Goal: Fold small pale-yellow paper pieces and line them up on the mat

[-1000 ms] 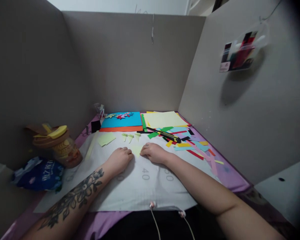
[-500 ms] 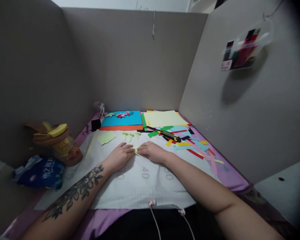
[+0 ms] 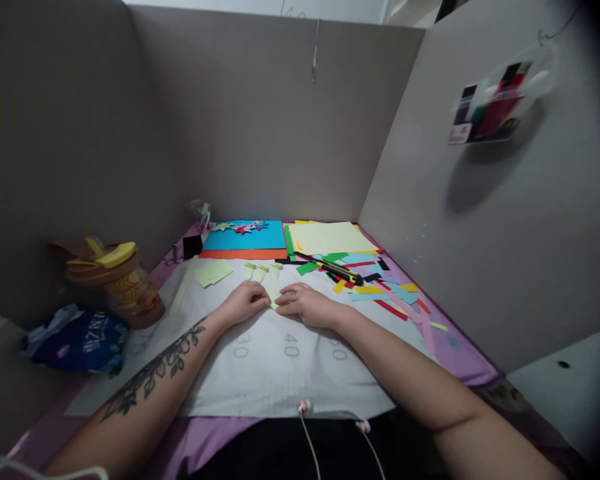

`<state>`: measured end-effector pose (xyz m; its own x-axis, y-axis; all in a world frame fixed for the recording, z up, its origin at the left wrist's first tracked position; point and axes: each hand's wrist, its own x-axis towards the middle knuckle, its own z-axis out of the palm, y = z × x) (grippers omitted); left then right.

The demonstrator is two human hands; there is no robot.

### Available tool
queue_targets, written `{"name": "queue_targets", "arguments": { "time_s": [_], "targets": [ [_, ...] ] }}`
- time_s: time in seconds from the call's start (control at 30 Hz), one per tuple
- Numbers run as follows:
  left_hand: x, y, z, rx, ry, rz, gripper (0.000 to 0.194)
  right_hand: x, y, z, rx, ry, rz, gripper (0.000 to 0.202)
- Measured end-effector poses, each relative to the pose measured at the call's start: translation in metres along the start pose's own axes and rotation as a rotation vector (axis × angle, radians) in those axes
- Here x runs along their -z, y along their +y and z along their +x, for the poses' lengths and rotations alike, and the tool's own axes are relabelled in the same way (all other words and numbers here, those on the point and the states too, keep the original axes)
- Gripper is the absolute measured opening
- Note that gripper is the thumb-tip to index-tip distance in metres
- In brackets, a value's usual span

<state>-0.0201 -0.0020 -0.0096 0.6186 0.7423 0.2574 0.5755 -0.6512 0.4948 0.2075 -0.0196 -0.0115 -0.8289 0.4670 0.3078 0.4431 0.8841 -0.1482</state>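
A small folded piece of pale yellow-green paper (image 3: 274,297) lies on the white sheet between my hands. My left hand (image 3: 244,303) is closed, its thumb and fingertips pinching the paper's left edge. Opposite it, my right hand (image 3: 307,306) has its fingers stretched out, slightly apart, with the tips touching the right side of the paper. Just beyond my hands are several small folded pale green pieces (image 3: 263,271). Flat pale green paper squares (image 3: 214,273) lie to their left.
A yellow-and-black utility knife (image 3: 341,272) lies among coloured paper strips (image 3: 380,291) at the right. Behind are blue paper (image 3: 260,241) bearing small paper stars and a cream paper stack (image 3: 330,237). At left stand a brown cup (image 3: 130,287) and a blue packet (image 3: 80,339).
My left hand's fingers have gone from lying extended on the paper to curled and pinching its edge. My right fingers have spread a little. The view has shifted slightly.
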Motion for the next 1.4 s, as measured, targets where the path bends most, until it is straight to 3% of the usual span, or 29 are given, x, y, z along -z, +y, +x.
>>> {"name": "queue_targets", "arguments": {
  "time_s": [0.37, 0.7, 1.4],
  "targets": [
    [0.001, -0.005, 0.016, 0.334, -0.116, -0.135, 0.033, -0.003, -0.003, -0.007, -0.045, -0.006, 0.067, 0.028],
    [-0.002, -0.001, 0.017, 0.325, -0.079, -0.032, 0.028, -0.003, -0.005, -0.004, -0.139, 0.029, 0.150, 0.030],
    [-0.004, -0.002, 0.020, 0.332, -0.065, 0.023, 0.026, -0.003, -0.004, -0.004, -0.109, 0.024, 0.182, 0.036]
  ]
}}
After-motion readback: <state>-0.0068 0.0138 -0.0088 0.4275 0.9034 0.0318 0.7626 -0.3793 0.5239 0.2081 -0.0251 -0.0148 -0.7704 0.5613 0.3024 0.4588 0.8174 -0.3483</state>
